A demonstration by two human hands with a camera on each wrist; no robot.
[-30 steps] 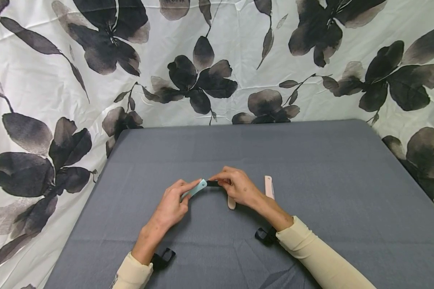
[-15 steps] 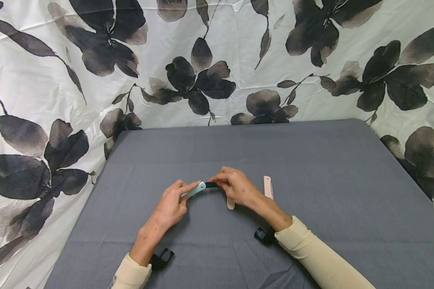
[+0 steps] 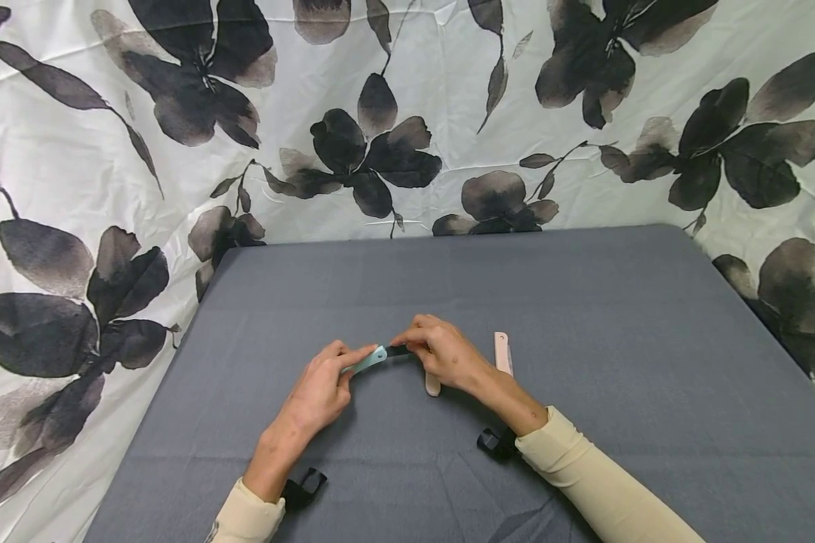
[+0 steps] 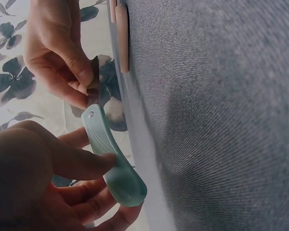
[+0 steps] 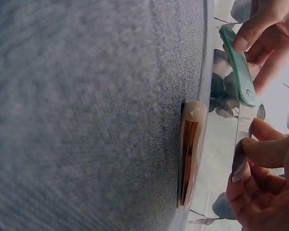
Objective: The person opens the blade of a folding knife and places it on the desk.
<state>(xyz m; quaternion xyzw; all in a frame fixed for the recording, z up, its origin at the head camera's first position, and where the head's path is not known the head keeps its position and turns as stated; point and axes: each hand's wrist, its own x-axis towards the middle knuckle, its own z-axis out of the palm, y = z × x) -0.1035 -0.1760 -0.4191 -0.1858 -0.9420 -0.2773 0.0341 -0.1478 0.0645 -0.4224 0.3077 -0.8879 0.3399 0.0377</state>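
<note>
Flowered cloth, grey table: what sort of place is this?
Probably a makeshift indoor workspace: a flowered cloth hangs like a backdrop behind a grey cloth-covered table, with a mint-green folding blade held above it.

Head view: right hand (image 3: 448,354) obscures part of blade (image 3: 397,351); left hand (image 3: 317,386), part of handle (image 3: 368,361). Right sleeve (image 3: 604,471) cropped.

Left arm (image 3: 270,456) and right arm (image 3: 514,397) both angle inward lol, left grip (image 3: 321,386) and right grip (image 3: 450,354) pretty close but not touching, each pinching between thumb (image 5: 269,152) and fingers (image 4: 82,191).
</note>
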